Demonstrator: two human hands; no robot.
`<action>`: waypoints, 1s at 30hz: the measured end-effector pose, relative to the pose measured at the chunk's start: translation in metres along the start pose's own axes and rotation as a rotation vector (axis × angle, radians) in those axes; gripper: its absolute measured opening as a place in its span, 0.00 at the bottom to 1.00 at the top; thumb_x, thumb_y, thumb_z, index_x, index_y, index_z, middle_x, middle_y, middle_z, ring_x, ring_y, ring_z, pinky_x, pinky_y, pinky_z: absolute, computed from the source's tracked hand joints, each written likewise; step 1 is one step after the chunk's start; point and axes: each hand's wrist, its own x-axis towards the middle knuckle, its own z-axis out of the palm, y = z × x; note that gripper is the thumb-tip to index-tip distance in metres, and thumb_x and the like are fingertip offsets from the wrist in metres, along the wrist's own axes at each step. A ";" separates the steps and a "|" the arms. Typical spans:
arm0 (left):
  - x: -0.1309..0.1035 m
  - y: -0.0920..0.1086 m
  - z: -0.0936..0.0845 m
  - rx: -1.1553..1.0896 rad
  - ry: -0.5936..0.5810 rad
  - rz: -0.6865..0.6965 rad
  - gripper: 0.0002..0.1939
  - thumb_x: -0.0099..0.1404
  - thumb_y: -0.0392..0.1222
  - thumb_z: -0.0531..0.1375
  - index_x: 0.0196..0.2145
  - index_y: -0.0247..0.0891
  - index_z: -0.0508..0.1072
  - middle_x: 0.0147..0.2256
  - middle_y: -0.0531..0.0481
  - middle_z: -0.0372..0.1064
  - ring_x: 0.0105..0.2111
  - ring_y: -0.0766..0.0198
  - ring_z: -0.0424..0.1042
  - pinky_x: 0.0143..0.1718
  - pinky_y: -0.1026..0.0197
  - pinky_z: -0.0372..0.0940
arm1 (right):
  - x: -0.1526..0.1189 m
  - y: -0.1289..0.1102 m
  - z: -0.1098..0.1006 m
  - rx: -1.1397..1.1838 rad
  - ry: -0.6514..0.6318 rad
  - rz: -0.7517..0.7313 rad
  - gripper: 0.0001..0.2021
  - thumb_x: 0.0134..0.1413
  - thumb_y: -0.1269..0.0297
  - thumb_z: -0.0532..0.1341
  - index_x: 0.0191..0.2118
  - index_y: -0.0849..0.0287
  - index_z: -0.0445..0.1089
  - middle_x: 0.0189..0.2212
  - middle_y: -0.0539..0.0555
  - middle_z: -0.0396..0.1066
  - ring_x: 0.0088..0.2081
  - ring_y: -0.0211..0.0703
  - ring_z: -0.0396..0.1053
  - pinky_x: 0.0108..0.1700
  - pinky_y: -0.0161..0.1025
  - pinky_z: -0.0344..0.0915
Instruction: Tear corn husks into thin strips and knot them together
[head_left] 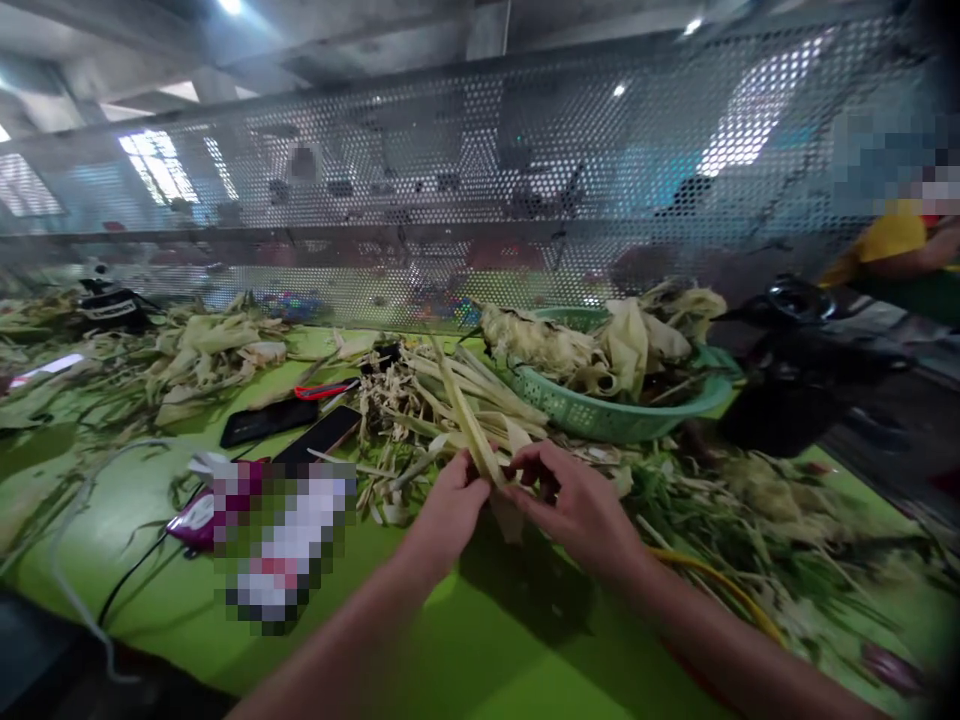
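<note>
Both hands meet above the green table (360, 610), near the middle of the view. My left hand (454, 505) pinches the lower part of a long pale husk strip (466, 420), which points up and away from me. Just right of it, my right hand (562, 500) has its fingers bent around the strip's lower end, thumb close to my left fingertips. A wider pale flap hangs below the fingers. Behind the hands lies a pile of pale stalks and strips (427, 390).
A green basket (622, 415) of husks stands behind on the right. Phones (266, 422), red-handled scissors (322, 390) and a purple packet (199, 520) lie left. Green scraps (690, 510) spread right. A perforated screen (420, 180) stands behind; a person's arm (911, 262) shows far right.
</note>
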 end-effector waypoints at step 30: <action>0.006 -0.006 -0.010 -0.031 0.119 0.024 0.16 0.54 0.39 0.65 0.41 0.36 0.69 0.36 0.45 0.73 0.34 0.64 0.72 0.36 0.62 0.66 | -0.007 -0.005 0.005 0.378 0.022 0.070 0.06 0.51 0.65 0.62 0.36 0.57 0.67 0.34 0.53 0.67 0.31 0.39 0.64 0.34 0.37 0.64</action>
